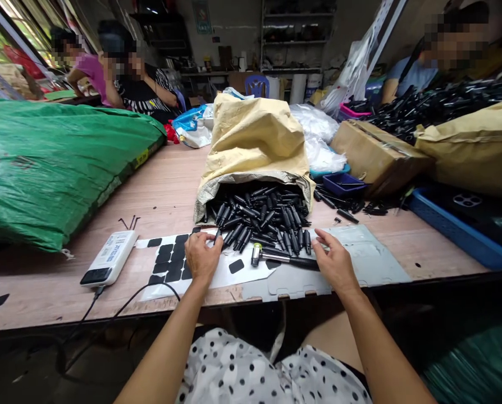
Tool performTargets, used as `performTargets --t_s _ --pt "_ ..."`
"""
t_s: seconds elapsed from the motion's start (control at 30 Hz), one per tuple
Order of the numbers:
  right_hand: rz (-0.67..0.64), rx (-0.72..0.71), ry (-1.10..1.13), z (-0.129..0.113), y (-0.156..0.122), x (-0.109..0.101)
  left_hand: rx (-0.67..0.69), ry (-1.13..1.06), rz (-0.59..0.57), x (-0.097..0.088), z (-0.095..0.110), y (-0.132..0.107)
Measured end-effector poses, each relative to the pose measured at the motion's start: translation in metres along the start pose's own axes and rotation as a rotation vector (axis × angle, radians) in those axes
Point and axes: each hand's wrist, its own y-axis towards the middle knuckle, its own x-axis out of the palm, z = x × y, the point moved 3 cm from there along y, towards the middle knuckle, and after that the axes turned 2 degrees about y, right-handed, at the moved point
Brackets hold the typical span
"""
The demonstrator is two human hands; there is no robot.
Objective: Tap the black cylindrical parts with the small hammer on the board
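A heap of short black tube-shaped parts (259,216) spills from the mouth of a yellow woven sack (255,134) in front of me. At the heap's left edge, my left hand (203,255) pinches one black tube-shaped part (218,235) between thumb and fingers. My right hand (334,259) is on the heap's right side, fingers apart and nothing visible in them. A small hammer (284,259) with a yellow-faced head lies between my hands, the end of its black handle beside my right hand. Beneath my left hand is a white sheet with black rounded squares (173,264).
A white power bank (110,258) with a cable lies left, near a big green sack (57,163). Grey cardboard (369,258), a blue tray (465,235), a small blue basket (343,182) and a cardboard box (373,148) are on the right. Other people sit across the table.
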Motion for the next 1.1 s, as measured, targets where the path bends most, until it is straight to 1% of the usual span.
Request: performTargets --t_s 0.13,0.27,0.33,0.4,0.47,0.53,0.73,0.93,1.1 --pt "0.111 -0.109 -0.074 -0.005 -0.007 0.004 -0.031 0.014 0.000 0.002 -0.002 0.000" --pt "0.277 -0.209 -0.202 -0.011 -0.017 0.013 0.029 0.025 -0.005 0.004 -0.002 -0.001" --pt "0.329 -0.248 -0.234 -0.013 -0.020 0.015 0.038 0.016 -0.016 0.004 -0.003 -0.002" --pt "0.350 -0.270 -0.242 -0.014 -0.021 0.015 0.026 -0.002 -0.012 0.003 -0.005 -0.002" --pt "0.331 -0.293 -0.270 -0.015 -0.022 0.014 0.004 -0.023 0.001 0.002 -0.006 -0.003" --pt "0.276 -0.309 -0.316 -0.016 -0.023 0.015 -0.015 -0.043 0.010 0.000 -0.007 -0.003" --pt "0.171 -0.268 -0.441 -0.015 -0.025 0.020 -0.005 -0.053 0.014 -0.001 -0.008 -0.004" --pt "0.134 -0.283 -0.494 -0.014 -0.026 0.022 0.026 -0.108 0.009 0.001 -0.011 -0.004" --pt "0.113 -0.324 -0.516 -0.016 -0.027 0.022 -0.029 -0.161 0.013 -0.002 -0.010 -0.004"
